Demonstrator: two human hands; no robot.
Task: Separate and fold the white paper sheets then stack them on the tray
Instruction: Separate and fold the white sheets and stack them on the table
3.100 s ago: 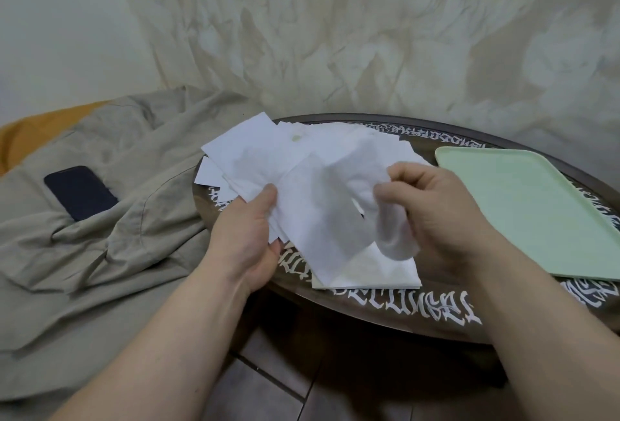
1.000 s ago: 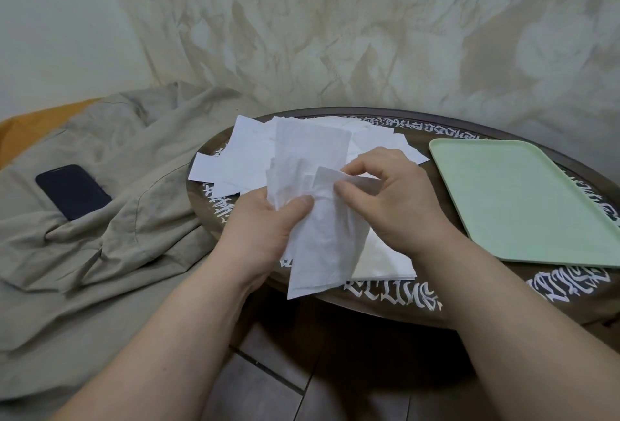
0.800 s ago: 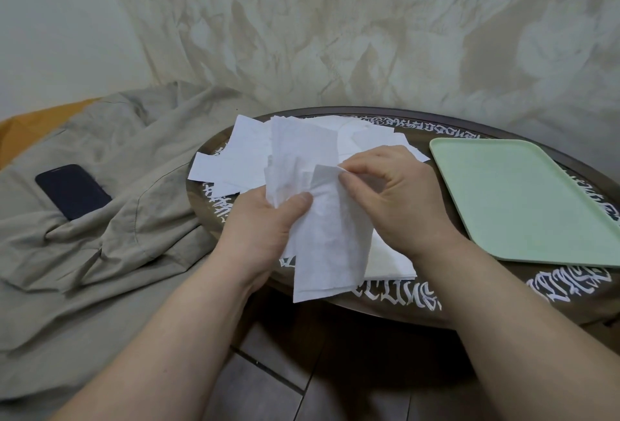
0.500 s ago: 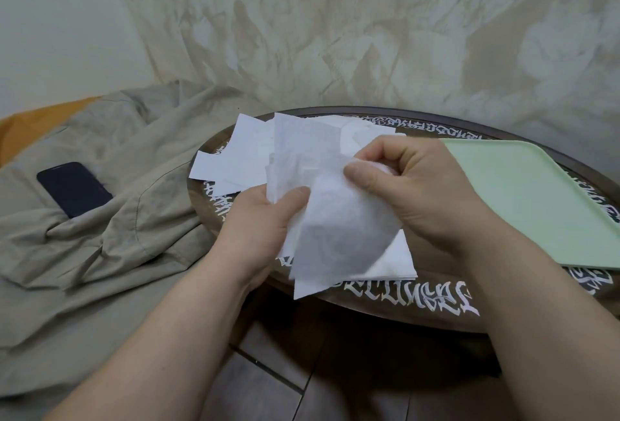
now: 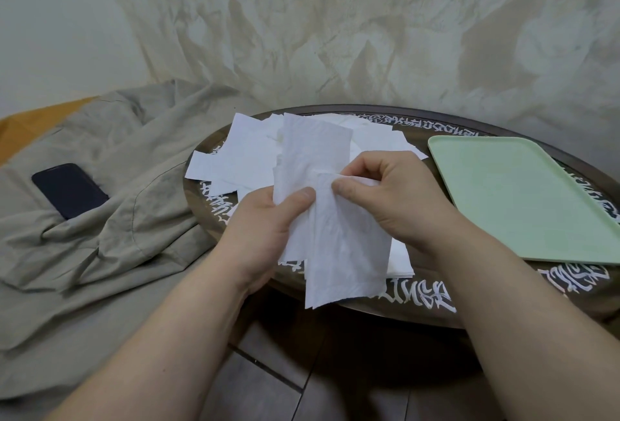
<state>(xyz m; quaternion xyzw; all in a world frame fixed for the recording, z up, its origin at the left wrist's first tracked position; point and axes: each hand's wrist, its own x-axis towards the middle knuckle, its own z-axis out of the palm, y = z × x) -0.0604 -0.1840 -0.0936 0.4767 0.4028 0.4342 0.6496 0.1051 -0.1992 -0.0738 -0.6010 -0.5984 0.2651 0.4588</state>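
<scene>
A thin white paper sheet [image 5: 339, 246] hangs in front of me above the near edge of the round table. My left hand [image 5: 265, 222] pinches its left part between thumb and fingers. My right hand [image 5: 392, 199] pinches its upper right edge with thumb and forefinger. Behind my hands a loose pile of white sheets [image 5: 241, 155] lies spread on the table. The pale green tray [image 5: 523, 199] sits on the right of the table with nothing on it.
The dark round table [image 5: 436, 296] has white lettering round its rim. A beige cloth [image 5: 100, 206] lies bunched to the left, with a dark phone [image 5: 68, 189] on it. A draped sheet hangs behind. Dark floor tiles show below the table.
My right hand has moved back left toward my left hand, bringing the sheet's two parts together. The tray, half covered a moment ago, shows whole again.
</scene>
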